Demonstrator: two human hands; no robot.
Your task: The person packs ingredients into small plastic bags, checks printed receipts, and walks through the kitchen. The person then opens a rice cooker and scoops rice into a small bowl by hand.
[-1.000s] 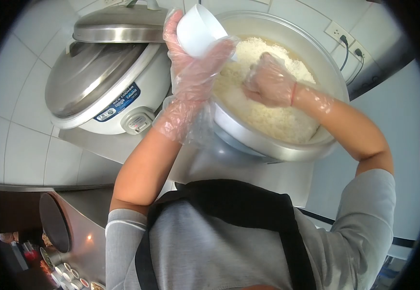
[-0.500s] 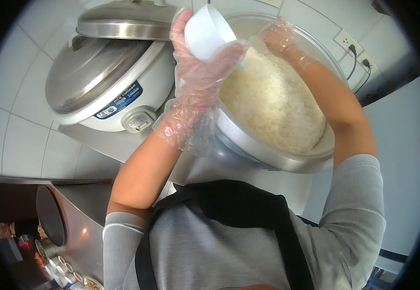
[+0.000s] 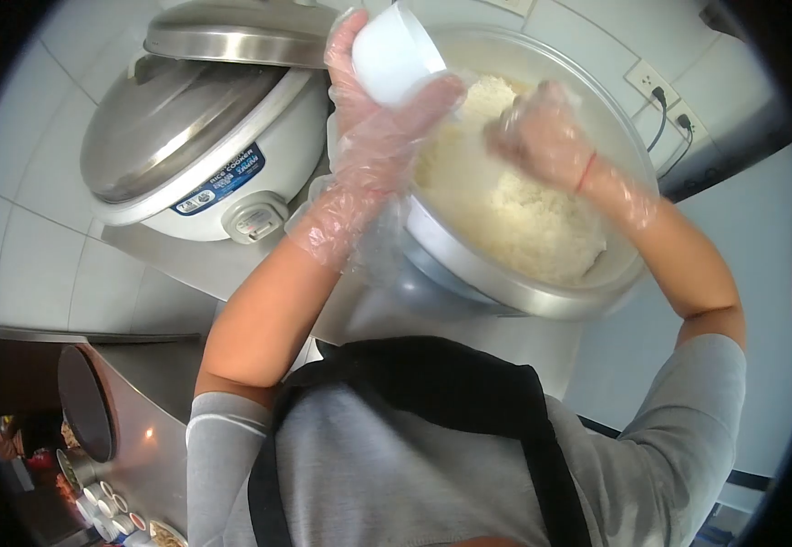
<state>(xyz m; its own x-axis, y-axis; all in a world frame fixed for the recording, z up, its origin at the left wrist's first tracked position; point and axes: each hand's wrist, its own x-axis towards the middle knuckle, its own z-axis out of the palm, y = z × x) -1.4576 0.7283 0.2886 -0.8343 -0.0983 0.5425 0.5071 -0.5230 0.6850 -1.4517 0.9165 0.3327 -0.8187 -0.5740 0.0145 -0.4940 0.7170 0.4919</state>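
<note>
My left hand (image 3: 373, 118), in a clear plastic glove, is closed around a small white bowl (image 3: 396, 59) at the left rim of the large pot (image 3: 478, 283). Cooked white rice (image 3: 542, 228) is heaped inside that pot. Over the rice is my gloved right hand (image 3: 546, 137), its fingers curled and partly smeared by motion. A pale blur shows beside those fingers, and I cannot make out what they hold.
A white rice cooker (image 3: 277, 155) stands on the left beneath its metal lid (image 3: 186, 128). Another metal lid (image 3: 232, 36) overlaps it. Plugs sit in a wall outlet (image 3: 647, 82) at the right. Several small containers (image 3: 104, 506) and a round dark pan (image 3: 86, 401) are at lower left.
My right hand has moved from the far rim of the pot down and toward me over the rice. The left hand keeps the white bowl in nearly the same place.
</note>
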